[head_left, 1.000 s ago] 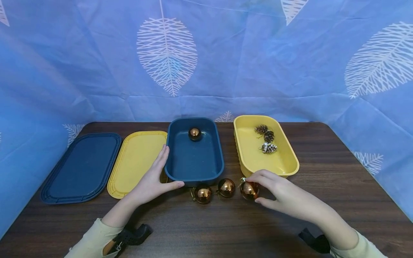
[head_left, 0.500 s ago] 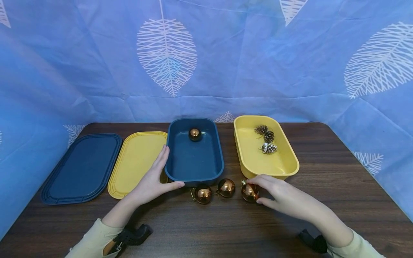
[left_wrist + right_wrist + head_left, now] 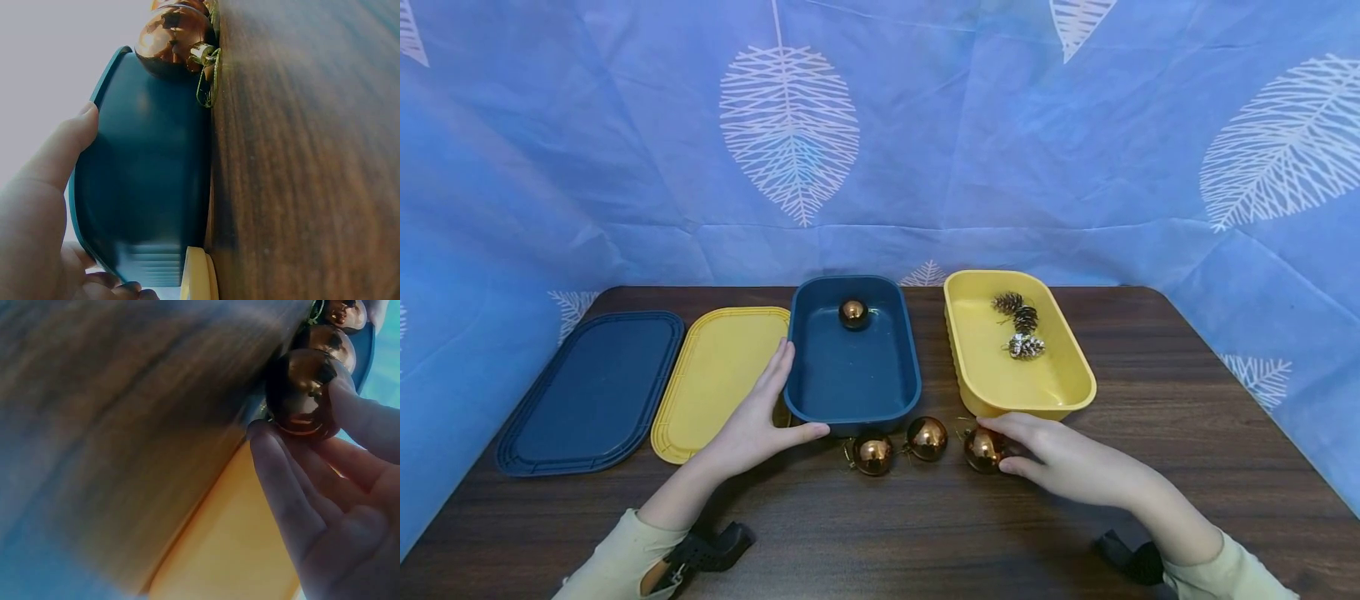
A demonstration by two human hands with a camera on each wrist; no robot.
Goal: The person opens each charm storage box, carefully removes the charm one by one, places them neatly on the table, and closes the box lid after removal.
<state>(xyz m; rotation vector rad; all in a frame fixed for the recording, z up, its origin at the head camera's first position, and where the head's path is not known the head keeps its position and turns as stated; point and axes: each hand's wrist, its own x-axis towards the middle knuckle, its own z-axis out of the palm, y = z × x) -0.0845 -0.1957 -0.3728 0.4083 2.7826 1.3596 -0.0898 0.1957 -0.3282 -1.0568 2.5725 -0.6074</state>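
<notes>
Evidently the copper bauble (image 3: 982, 451) is the thing in hand, at the near side of the yellow box (image 3: 1015, 385), low over the dark wooden table (image 3: 880, 533); whether it touches the wood I cannot tell. It looks light, stiff and thin-shelled, so probably fragile, and its mirror-smooth skin should be slippery. A gentle pinch across its widest part seems the best hold; the small gold cap (image 3: 967, 434) would likely give a less steady one.

The right hand (image 3: 1060, 458) pinches this bauble between thumb and fingers. The left hand (image 3: 756, 417) grips the near left corner of the blue box (image 3: 853, 383), thumb on the near rim, fingers along the left side.

Baubles come to four: the pinched one, a middle bauble (image 3: 927, 438) and a left bauble (image 3: 872, 454) in a row before the blue box, and an inside bauble (image 3: 853, 314) near that box's far end. Three pine cones lie together in the yellow box: a far cone (image 3: 1007, 302), a middle cone (image 3: 1026, 318) and a frosted cone (image 3: 1026, 346).

Of boxes there are two, of lids two: a yellow lid (image 3: 722, 375) beside the blue box, then a blue lid (image 3: 591, 392) farther left, both lying flat. A leaf-printed blue cloth (image 3: 625, 100) hangs behind.
</notes>
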